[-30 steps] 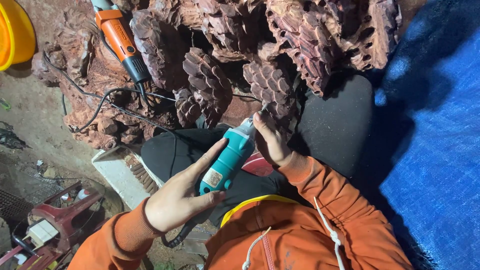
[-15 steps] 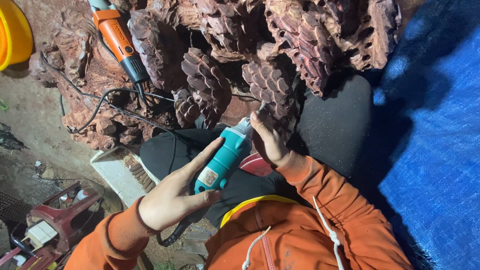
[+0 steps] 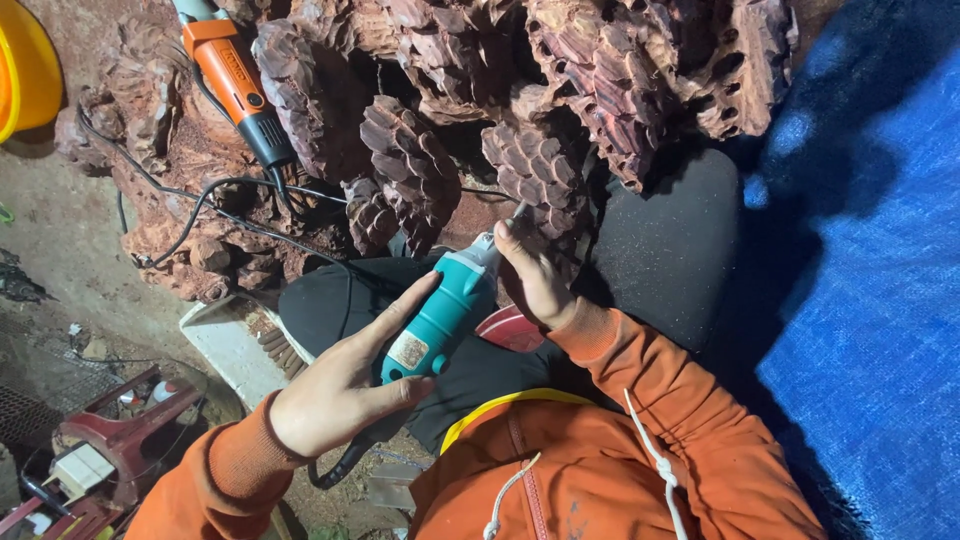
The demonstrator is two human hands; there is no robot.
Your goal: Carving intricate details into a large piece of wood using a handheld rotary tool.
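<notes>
Gripping a teal rotary grinder [image 3: 440, 320] with both hands over the lap: left hand [image 3: 345, 385] wrapped round the rear of the body, fingers clamped on it with the forefinger laid along the casing; right hand [image 3: 535, 280] pinching the nose, fingers closed near the bit. Tip pressed against a scaled cone shape [image 3: 535, 170] on the reddish carved wood sculpture [image 3: 600, 70] directly ahead.

Could slip off the ridged scales and gouge neighbouring detail, judging by how close the carved lobes crowd together. Could also nick the right fingertips, sitting so near the spinning end. Cable trailing below the left wrist, liable to snag on the knee.

Lying on the carving up left, an orange power tool [image 3: 235, 85] with its black cord [image 3: 200, 200] looping across the wood. Yellow bucket [image 3: 25, 65] at the far left edge, red plastic stool [image 3: 115, 440] low left, blue tarp [image 3: 870, 300] covering the right side. Dark trousered knees [image 3: 670, 240] hemming in the working space beneath the sculpture.
</notes>
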